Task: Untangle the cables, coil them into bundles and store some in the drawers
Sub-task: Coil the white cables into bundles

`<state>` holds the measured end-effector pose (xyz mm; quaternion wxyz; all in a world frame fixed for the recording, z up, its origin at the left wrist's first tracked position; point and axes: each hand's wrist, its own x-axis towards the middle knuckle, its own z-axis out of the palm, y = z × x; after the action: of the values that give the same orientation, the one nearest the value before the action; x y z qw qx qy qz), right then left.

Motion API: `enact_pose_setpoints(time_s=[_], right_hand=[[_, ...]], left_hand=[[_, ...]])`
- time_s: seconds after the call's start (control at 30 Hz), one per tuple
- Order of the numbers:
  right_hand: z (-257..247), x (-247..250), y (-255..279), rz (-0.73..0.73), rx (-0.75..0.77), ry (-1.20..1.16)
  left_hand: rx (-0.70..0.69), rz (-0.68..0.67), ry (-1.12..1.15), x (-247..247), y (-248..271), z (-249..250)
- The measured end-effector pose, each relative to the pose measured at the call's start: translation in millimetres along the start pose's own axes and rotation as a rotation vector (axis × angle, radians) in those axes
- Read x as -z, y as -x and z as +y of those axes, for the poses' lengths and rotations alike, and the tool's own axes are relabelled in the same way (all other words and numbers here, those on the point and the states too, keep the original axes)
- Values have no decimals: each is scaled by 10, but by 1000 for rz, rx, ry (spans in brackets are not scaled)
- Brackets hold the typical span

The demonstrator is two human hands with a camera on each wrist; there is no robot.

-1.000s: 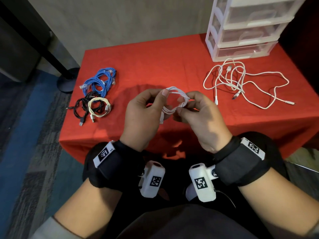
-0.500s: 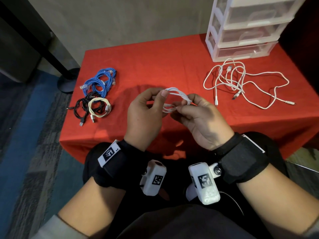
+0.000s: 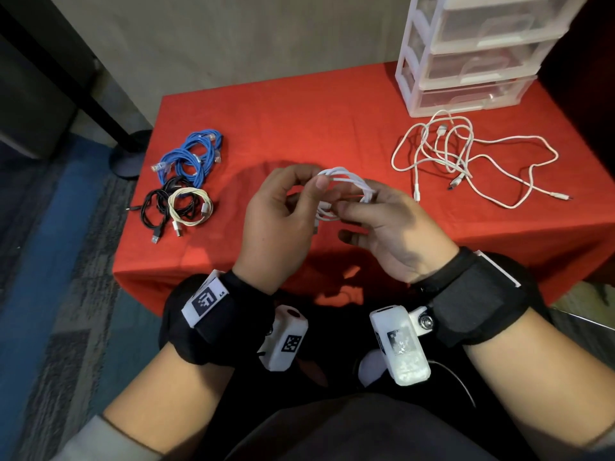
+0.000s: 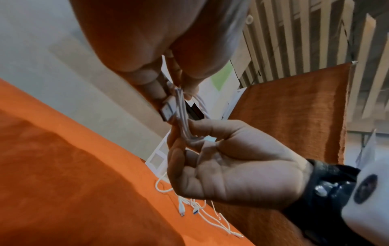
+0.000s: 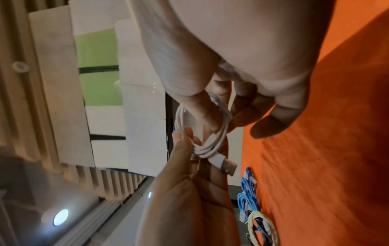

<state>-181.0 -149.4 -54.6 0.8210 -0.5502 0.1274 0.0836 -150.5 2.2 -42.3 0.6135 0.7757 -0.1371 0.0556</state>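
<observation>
While both hands hover above the near edge of the red tablecloth (image 3: 299, 121), the left hand (image 3: 279, 224) pinches the coiled white USB cable (image 3: 346, 184) at thumb and fingertips, and the right hand (image 3: 396, 234) grips its other side. Farther left lie 1 cream bundle (image 3: 189, 207), 1 black bundle (image 3: 156, 207) and blue Ethernet coils (image 3: 189, 158). Far right, loose white cables (image 3: 466, 154) sprawl before the plastic drawer unit (image 3: 466, 61).
</observation>
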Motion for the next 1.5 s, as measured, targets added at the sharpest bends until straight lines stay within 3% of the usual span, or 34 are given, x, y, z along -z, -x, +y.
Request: enact_pose_setpoints(time_s=[0.17,0.3,0.47,0.7,0.9,1.03,1.13,1.23,1.37,1.5], right_hand=[[-15,39,-14,-5,26,-156],[-31,31,45,-192,62,-2],[-66,31,11,-257,94,197],[-30,127,19,-128,127,234],[-20,176,-45,-56,159,279],[59,106,-111,27,172,208],[126,65,-127,42,178,165],[178,39,-90,54,206,310],[167,45,-93,61,404,600],[197,94,-123,94,364,546]], left_hand=[[79,-13,3,20,-35,-40],[241,-57,66,63,-78,-8],[234,-99,38,48,-44,-4],[241,-83,102,160,-92,-66],[345,-65,141,225,-78,-194],[372,-86,87,160,24,-274],[424,-20,70,130,65,-347],[372,0,-12,134,45,-414],[195,-185,-243,165,43,-447],[191,-260,-192,147,47,-361]])
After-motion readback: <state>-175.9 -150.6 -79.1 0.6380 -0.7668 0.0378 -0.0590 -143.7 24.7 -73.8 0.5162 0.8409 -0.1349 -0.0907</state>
